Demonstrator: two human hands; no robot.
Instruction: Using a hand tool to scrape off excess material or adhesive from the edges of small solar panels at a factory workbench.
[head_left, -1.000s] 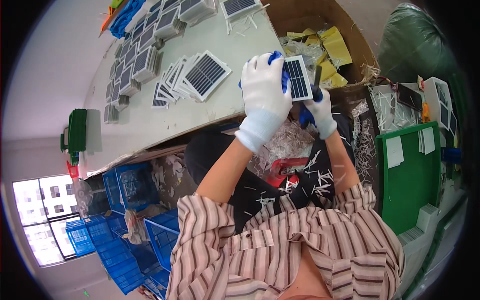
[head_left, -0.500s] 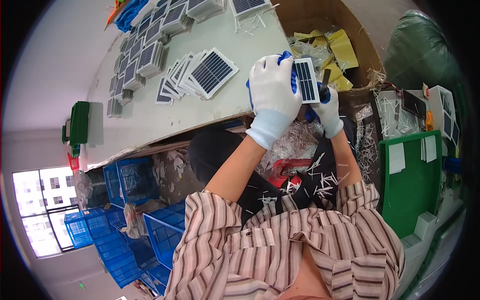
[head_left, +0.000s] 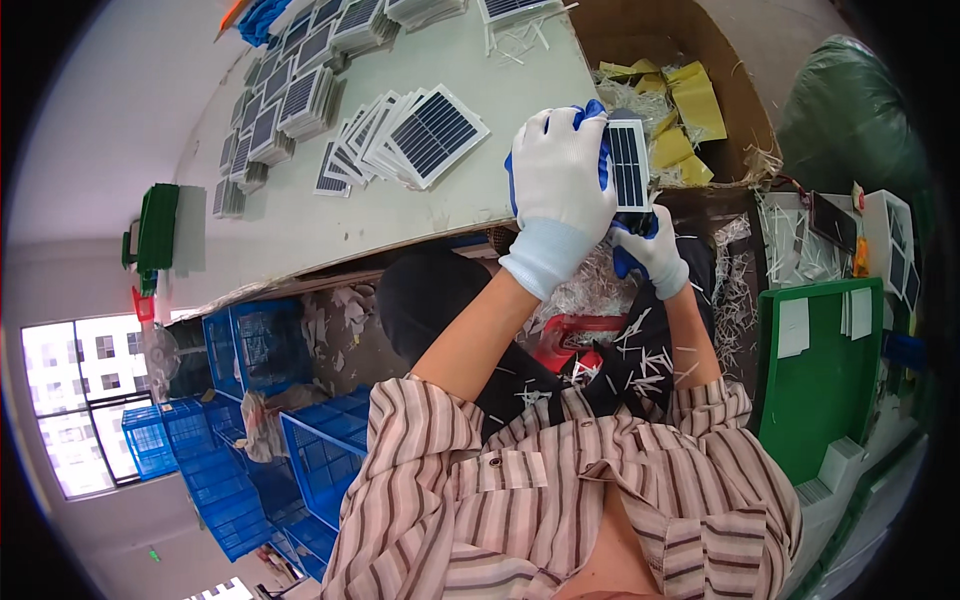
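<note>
My left hand [head_left: 563,180], in a white glove with blue palm, grips a small solar panel [head_left: 628,165] by its left side. The panel has dark cells, pale lines and a white border, and is held upright beyond the table edge. Just below its lower end is my right hand [head_left: 655,245], gloved the same way, its fingers closed around a dark knife-like tool [head_left: 638,221]. Most of that tool is hidden behind the panel and the fingers. A fanned-out row of similar solar panels [head_left: 436,135] lies on the table left of my hands.
Stacked panels [head_left: 300,105] fill the table's [head_left: 400,225] far left. A cardboard box [head_left: 745,110] with yellow paper and clear scraps stands beyond my hands. White trimmings litter my lap. A green tray [head_left: 825,385] is at right, blue crates [head_left: 320,450] at lower left.
My right hand has dropped lower beside the panel, and the tool's dark blade, standing up at the panel's right edge before, is now mostly out of sight. The view has shifted slightly.
</note>
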